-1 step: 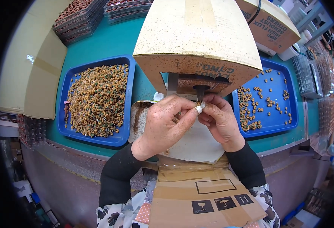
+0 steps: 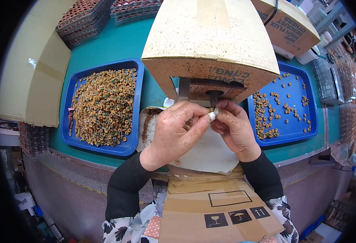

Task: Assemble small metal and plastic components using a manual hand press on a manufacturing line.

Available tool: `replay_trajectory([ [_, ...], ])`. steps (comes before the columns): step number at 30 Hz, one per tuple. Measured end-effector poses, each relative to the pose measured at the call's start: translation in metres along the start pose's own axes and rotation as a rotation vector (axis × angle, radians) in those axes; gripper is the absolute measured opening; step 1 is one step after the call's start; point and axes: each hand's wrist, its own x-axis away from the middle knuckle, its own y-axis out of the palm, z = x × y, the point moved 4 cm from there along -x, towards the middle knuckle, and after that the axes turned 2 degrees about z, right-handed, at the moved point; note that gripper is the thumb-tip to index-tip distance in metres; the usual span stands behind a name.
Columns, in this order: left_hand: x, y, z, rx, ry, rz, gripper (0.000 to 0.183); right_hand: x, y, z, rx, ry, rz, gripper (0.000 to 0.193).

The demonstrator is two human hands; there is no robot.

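Observation:
A small copper-wound ring coil (image 2: 212, 109) is pinched between the fingertips of both my hands, right at the narrow end of a dark cone-shaped tip (image 2: 214, 97). My left hand (image 2: 178, 128) is closed, its thumb and forefinger on the coil. More coils (image 2: 188, 124) show partly within its curled fingers. My right hand (image 2: 236, 129) is closed on the coil from the other side. White tape (image 2: 213, 116) wraps a fingertip where the hands meet. The cone tip comes out of an opening in a cardboard box (image 2: 210, 44) that covers whatever holds it.
To the left, a blue tray (image 2: 139, 101) bears a heap of wound coils; another blue tray (image 2: 291, 135) at right holds scattered ones. Stacked plastic trays (image 2: 82, 24) stand at the back left. A cardboard sheet (image 2: 222, 202) lies over my lap, below pale paper (image 2: 204, 156).

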Motion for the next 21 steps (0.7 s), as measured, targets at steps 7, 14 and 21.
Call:
replay_trajectory([
  [7, 0.0, 0.002, 0.001, -0.009, -0.037, 0.037, 0.008, 0.0, 0.002, -0.001, 0.005, -0.006, 0.01, 0.015],
  [14, 0.006, 0.002, 0.001, -0.042, -0.026, 0.053, 0.01, 0.001, 0.002, -0.002, 0.025, 0.009, 0.005, 0.015],
  [21, 0.012, 0.003, -0.004, 0.0, -0.137, 0.048, 0.011, 0.006, -0.002, 0.002, 0.078, 0.029, -0.036, 0.018],
])
